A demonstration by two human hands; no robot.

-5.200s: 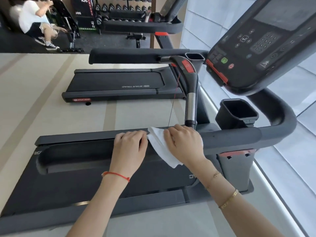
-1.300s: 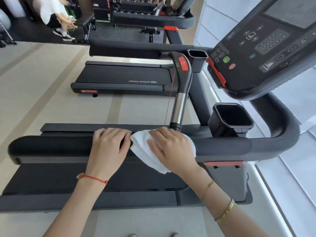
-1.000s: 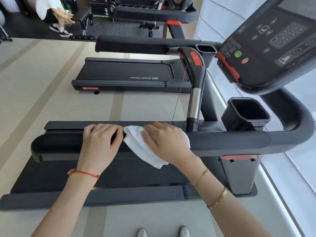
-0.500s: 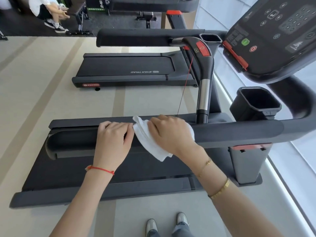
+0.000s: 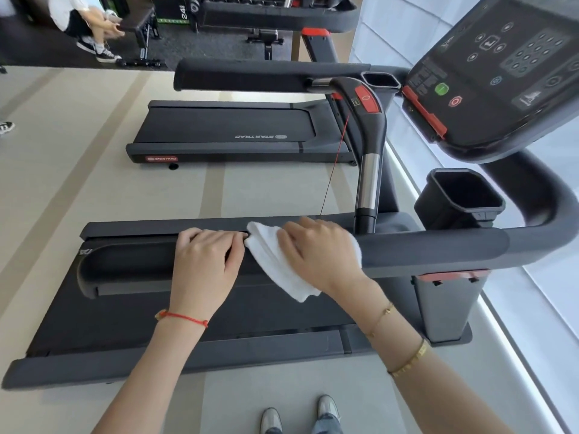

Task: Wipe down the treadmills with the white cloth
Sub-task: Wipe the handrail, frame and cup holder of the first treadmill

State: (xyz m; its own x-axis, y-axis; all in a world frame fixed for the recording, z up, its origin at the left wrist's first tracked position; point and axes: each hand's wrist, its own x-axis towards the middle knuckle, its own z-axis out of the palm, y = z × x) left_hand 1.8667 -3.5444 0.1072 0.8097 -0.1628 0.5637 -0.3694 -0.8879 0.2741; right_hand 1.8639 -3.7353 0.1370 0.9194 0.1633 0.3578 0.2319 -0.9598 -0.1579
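Observation:
The near treadmill's padded dark grey handrail (image 5: 438, 249) runs left to right across the middle of the head view, above its belt (image 5: 150, 321). The white cloth (image 5: 275, 267) is draped over that rail. My right hand (image 5: 316, 249) lies on the cloth with its fingers curled over it and the rail. Just left of the cloth, my left hand (image 5: 206, 261) grips the bare rail, its fingers hooked over the far side. The part of the cloth under my right palm is hidden.
The console (image 5: 501, 73) and a black cup holder (image 5: 460, 195) rise at right, with an upright grip bar (image 5: 369, 180) behind my right hand. A second treadmill (image 5: 225, 126) stands beyond. A person (image 5: 84, 23) sits at top left. My shoes (image 5: 297, 415) are below.
Both hands and the cloth stay at nearly the same place on the handrail. The view has tilted downward, bringing my shoes into sight.

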